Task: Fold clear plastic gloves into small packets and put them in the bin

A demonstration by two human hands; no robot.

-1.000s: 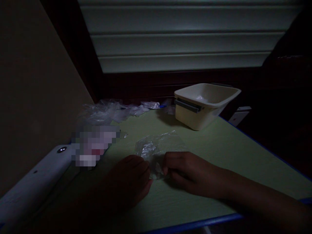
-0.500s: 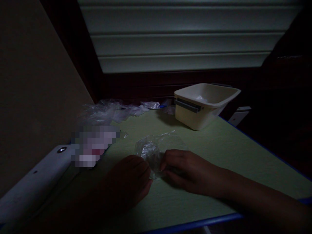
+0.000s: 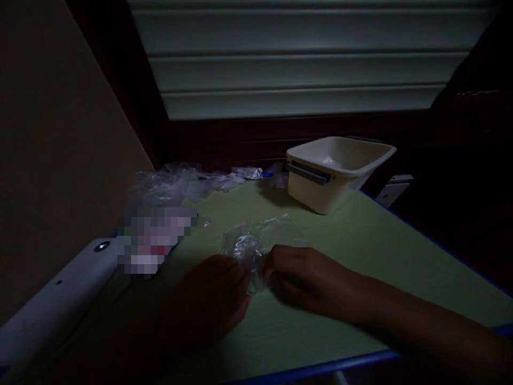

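Note:
A clear, crinkled plastic bag (image 3: 248, 248) lies on the pale green tabletop (image 3: 332, 272) between my hands. My left hand (image 3: 218, 294) is closed at the bag's near left edge, its fingers curled and dark in shadow. From the right, my right hand (image 3: 298, 275) pinches the bag's right side with thumb and fingers bent together. The fingertips of both hands are partly hidden, and the dim light blurs the bag's outline.
A cream plastic bin (image 3: 320, 187) with grey handles stands at the back right, something clear inside it. More clear plastic bags (image 3: 172, 184) are heaped at the back left. A blurred-out flat item (image 3: 160, 238) and a white board (image 3: 60, 299) lie at the left.
Both hands stay almost where they were, still at the bag. The plastic between them has shifted and creased slightly.

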